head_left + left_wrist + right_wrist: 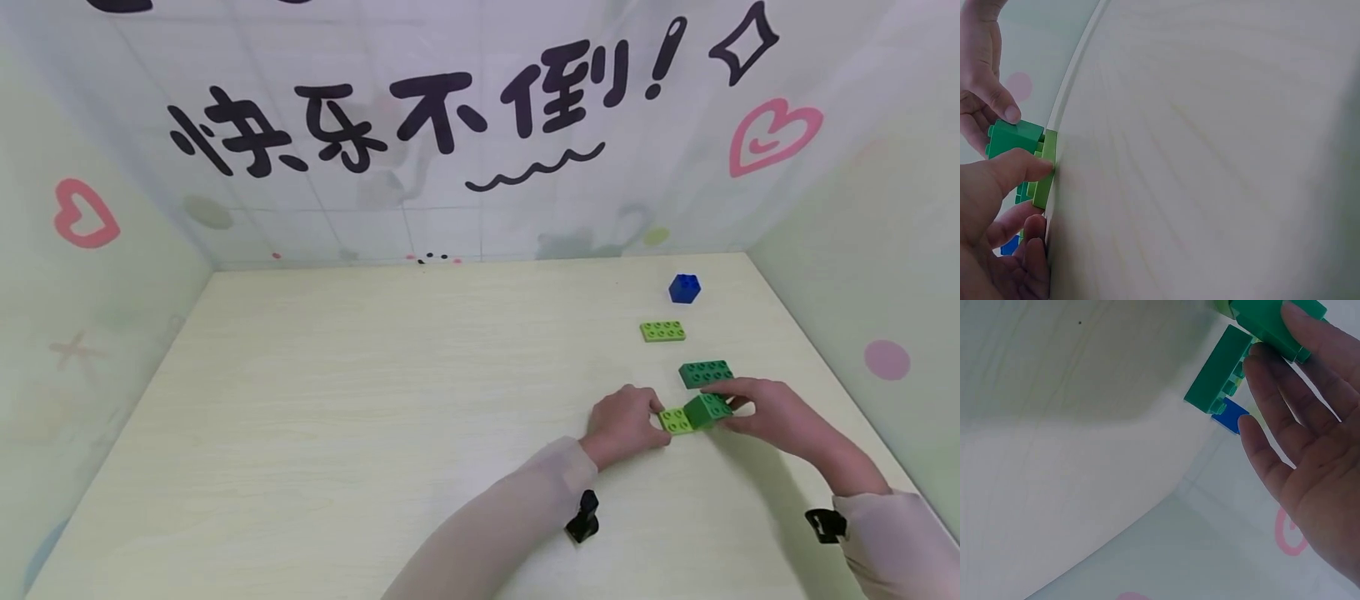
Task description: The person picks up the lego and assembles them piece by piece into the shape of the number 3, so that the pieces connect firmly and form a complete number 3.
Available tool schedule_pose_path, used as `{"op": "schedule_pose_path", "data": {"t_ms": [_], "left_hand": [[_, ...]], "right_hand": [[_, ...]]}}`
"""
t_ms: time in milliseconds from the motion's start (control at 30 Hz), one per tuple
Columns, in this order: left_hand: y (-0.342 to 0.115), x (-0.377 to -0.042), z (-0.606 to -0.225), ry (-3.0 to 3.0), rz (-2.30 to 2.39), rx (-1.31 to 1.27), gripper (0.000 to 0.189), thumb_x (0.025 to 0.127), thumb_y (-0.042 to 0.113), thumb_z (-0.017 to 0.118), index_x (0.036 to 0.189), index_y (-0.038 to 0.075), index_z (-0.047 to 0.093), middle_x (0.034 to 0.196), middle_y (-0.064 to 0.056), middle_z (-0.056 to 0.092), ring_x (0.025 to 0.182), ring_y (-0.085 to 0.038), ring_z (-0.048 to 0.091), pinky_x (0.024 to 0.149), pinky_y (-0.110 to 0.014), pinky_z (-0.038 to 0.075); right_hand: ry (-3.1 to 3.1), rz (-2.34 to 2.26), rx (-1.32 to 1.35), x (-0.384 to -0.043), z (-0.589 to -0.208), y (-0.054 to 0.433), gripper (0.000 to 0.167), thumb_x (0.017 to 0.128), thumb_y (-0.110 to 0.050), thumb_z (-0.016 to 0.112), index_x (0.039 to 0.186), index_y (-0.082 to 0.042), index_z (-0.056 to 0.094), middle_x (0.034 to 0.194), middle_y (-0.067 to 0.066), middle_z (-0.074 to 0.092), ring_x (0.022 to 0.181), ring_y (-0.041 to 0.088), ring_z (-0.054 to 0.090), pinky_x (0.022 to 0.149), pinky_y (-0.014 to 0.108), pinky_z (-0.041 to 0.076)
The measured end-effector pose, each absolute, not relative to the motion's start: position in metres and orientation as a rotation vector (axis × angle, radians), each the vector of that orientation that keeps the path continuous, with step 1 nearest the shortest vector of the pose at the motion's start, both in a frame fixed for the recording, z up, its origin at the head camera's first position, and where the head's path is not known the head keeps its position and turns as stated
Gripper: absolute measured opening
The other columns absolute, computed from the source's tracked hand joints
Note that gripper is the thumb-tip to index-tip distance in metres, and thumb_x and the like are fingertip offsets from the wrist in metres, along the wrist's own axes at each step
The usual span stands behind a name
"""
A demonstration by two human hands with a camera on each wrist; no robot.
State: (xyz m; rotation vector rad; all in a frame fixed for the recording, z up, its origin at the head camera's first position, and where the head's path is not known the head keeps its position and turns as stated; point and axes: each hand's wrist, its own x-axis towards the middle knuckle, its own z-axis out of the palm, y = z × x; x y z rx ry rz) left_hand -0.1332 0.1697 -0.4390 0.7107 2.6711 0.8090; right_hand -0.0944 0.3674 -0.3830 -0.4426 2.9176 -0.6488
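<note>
My left hand (pixel 624 423) pinches the left end of a thin lime-green building brick (pixel 676 422), thumb on the near side and finger on the far side. My right hand (pixel 776 417) holds a taller dark green brick (pixel 707 409) between thumb and fingers. That brick stands over the right half of the lime one, slightly tilted, and covers its studs there. In the left wrist view the dark green brick (pixel 1015 136) meets the studded side of the lime brick (pixel 1049 169). Part of the right fingers is hidden behind the brick in the head view.
Just beyond the hands lies a longer dark green brick (pixel 701 374). Farther back are another flat lime brick (pixel 663 332) and a small blue brick (pixel 685 289). A pale wood table (pixel 360 400) extends left, with printed walls (pixel 862 250) at the back and sides.
</note>
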Motion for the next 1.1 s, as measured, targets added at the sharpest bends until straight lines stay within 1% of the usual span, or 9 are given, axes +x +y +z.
{"op": "schedule_pose_path", "data": {"t_ms": [233, 300, 533, 667, 733, 900, 1000, 1100], "left_hand": [[0.1672, -0.1351, -0.4402, 2.671, 0.822, 0.713, 0.030, 0.071, 0.034, 0.076, 0.098, 0.025, 0.067, 0.085, 0.016, 0.055, 0.072, 0.001, 0.049, 0.054, -0.017, 0.036], [0.1665, -0.1357, -0.4408, 2.676, 0.824, 0.716, 0.030, 0.071, 0.034, 0.076, 0.098, 0.026, 0.068, 0.086, 0.017, 0.056, 0.073, 0.001, 0.049, 0.054, -0.017, 0.036], [0.1652, -0.1370, -0.4413, 2.678, 0.830, 0.705, 0.030, 0.070, 0.034, 0.077, 0.097, 0.025, 0.068, 0.086, 0.016, 0.056, 0.072, 0.001, 0.049, 0.054, -0.017, 0.035], [0.1644, -0.1373, -0.4407, 2.670, 0.831, 0.695, 0.030, 0.070, 0.034, 0.077, 0.097, 0.025, 0.067, 0.086, 0.016, 0.056, 0.072, 0.000, 0.049, 0.055, -0.017, 0.036], [0.1638, -0.1373, -0.4402, 2.662, 0.834, 0.686, 0.029, 0.071, 0.034, 0.077, 0.097, 0.025, 0.067, 0.085, 0.015, 0.055, 0.071, 0.000, 0.049, 0.055, -0.017, 0.036], [0.1669, -0.1366, -0.4405, 2.653, 0.832, 0.687, 0.027, 0.070, 0.035, 0.077, 0.093, 0.026, 0.067, 0.084, 0.017, 0.056, 0.071, 0.001, 0.049, 0.055, -0.017, 0.036], [0.1696, -0.1355, -0.4408, 2.654, 0.821, 0.692, 0.026, 0.070, 0.035, 0.077, 0.091, 0.026, 0.067, 0.083, 0.017, 0.055, 0.070, 0.001, 0.049, 0.054, -0.017, 0.036], [0.1703, -0.1347, -0.4403, 2.658, 0.815, 0.692, 0.026, 0.069, 0.035, 0.077, 0.092, 0.027, 0.067, 0.083, 0.017, 0.055, 0.070, 0.001, 0.049, 0.054, -0.018, 0.036]], "right_hand": [[2.935, -0.633, -0.468, -0.0975, -0.3836, 0.3623, 0.044, 0.067, 0.002, 0.075, 0.109, 0.004, 0.063, 0.095, 0.009, 0.065, 0.084, 0.022, 0.059, 0.072, 0.041, 0.048], [2.945, -0.630, -0.486, -0.0983, -0.3848, 0.3612, 0.044, 0.066, 0.004, 0.075, 0.109, 0.004, 0.064, 0.095, 0.010, 0.066, 0.084, 0.022, 0.059, 0.072, 0.042, 0.048], [2.949, -0.660, -0.507, -0.1001, -0.3891, 0.3575, 0.044, 0.066, 0.004, 0.075, 0.108, 0.006, 0.063, 0.098, 0.016, 0.065, 0.091, 0.031, 0.060, 0.074, 0.044, 0.048], [2.946, -0.668, -0.489, -0.1022, -0.3903, 0.3569, 0.043, 0.065, 0.004, 0.076, 0.106, 0.006, 0.064, 0.097, 0.016, 0.065, 0.090, 0.031, 0.060, 0.073, 0.044, 0.048], [2.946, -0.662, -0.491, -0.1036, -0.3905, 0.3569, 0.042, 0.064, 0.003, 0.077, 0.105, 0.005, 0.064, 0.096, 0.015, 0.065, 0.088, 0.029, 0.060, 0.072, 0.042, 0.048], [2.892, -0.676, -0.444, -0.1041, -0.3872, 0.3614, 0.040, 0.065, -0.002, 0.078, 0.103, 0.002, 0.066, 0.091, 0.005, 0.065, 0.080, 0.016, 0.057, 0.069, 0.035, 0.048], [2.819, -0.698, -0.410, -0.1037, -0.3846, 0.3643, 0.040, 0.067, -0.004, 0.078, 0.104, 0.002, 0.065, 0.090, 0.002, 0.063, 0.079, 0.016, 0.056, 0.069, 0.033, 0.048], [2.765, -0.728, -0.410, -0.1038, -0.3830, 0.3665, 0.041, 0.069, -0.007, 0.077, 0.106, 0.002, 0.064, 0.090, 0.003, 0.062, 0.080, 0.017, 0.056, 0.069, 0.033, 0.049]]}}
